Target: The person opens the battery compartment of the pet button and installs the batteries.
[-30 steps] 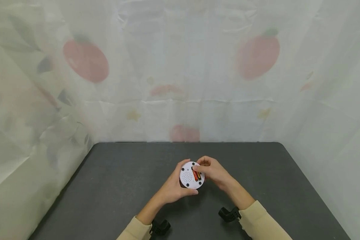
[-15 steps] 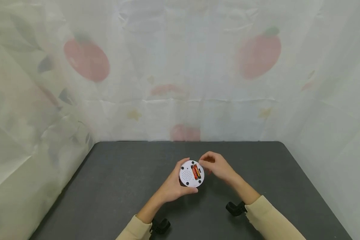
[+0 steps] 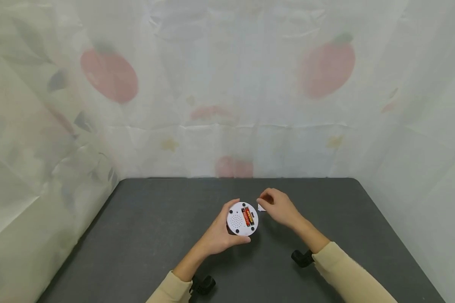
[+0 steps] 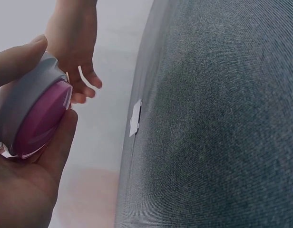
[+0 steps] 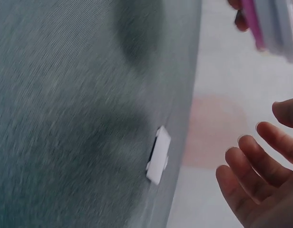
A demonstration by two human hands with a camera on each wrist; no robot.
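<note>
Batteries (image 3: 247, 216) sit in the device (image 3: 242, 219) our left hand (image 3: 220, 235) grips; cover (image 3: 261, 208) lies under our loosely curled, empty right hand (image 3: 278, 207), still unfitted.

Looks like a makeshift recording booth is being used here, not a real room of a home. A dark grey felt-covered table (image 3: 144, 235) is being boxed in on three sides by thin translucent sheeting (image 3: 227, 84) that's printed with faded red fruit (image 3: 109, 75) and leaves. Small black camera mounts (image 3: 202, 285) are being worn at the wrists.
</note>
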